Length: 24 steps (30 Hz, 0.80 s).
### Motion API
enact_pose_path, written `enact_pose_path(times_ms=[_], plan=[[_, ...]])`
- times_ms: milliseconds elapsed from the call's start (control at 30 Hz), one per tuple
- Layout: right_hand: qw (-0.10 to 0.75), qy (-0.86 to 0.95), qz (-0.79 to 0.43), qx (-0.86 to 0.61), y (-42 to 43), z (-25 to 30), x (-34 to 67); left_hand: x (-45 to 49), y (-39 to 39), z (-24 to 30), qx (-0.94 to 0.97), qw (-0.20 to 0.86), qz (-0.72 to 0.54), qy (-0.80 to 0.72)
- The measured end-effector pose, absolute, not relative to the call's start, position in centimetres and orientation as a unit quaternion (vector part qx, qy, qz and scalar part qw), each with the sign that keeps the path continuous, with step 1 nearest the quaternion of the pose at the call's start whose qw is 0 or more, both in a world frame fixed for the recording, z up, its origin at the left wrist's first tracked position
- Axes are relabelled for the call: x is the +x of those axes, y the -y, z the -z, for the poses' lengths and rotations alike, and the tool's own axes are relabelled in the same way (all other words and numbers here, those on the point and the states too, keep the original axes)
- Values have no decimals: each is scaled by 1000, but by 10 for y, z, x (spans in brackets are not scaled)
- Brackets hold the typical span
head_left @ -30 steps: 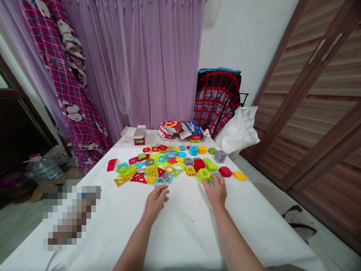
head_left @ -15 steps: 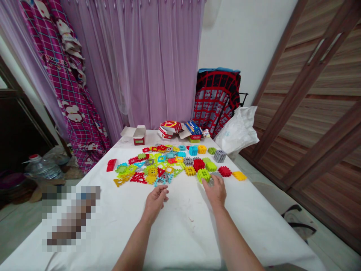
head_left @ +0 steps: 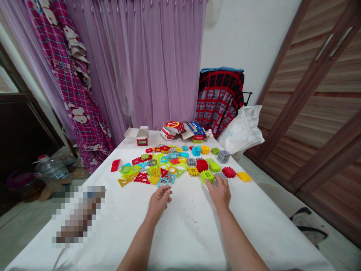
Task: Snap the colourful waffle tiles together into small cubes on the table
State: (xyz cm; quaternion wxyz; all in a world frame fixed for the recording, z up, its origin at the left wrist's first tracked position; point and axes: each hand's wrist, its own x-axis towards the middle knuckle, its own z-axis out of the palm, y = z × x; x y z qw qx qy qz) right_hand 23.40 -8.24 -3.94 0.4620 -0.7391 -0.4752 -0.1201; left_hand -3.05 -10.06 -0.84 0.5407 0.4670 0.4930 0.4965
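My right hand (head_left: 220, 191) is curled over a grey plastic building block (head_left: 222, 175), which shows above and between the fingers. Its thumb reaches the near edge of a lime-green cube-shaped block (head_left: 207, 176), made of notched panels. To the left, my left hand (head_left: 160, 198) hovers over the white cloth with fingers curled in and thumb against them; no object shows in it. In front of it lies a spread of flat notched pieces, such as a red triangle panel (head_left: 141, 178) and a yellow square panel (head_left: 155, 171).
Stacked blocks in red (head_left: 202, 165), yellow (head_left: 193, 171) and grey (head_left: 223, 156) stand at the right. Opened boxes (head_left: 142, 137) line the back edge. A white sack (head_left: 241, 128) leans beyond the right corner. A pixelated patch (head_left: 80, 214) covers the left side of the tablecloth (head_left: 180, 241).
The whole view shifts slightly to the right as the camera turns. Both hands keep nearly the same pose and place among the blocks.
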Motion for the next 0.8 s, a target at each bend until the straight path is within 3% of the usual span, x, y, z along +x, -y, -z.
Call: enact_pose_path(times_ms=[800], plan=[[452, 458, 98, -759, 84, 37, 232, -29, 103, 6, 470, 537, -494, -496]])
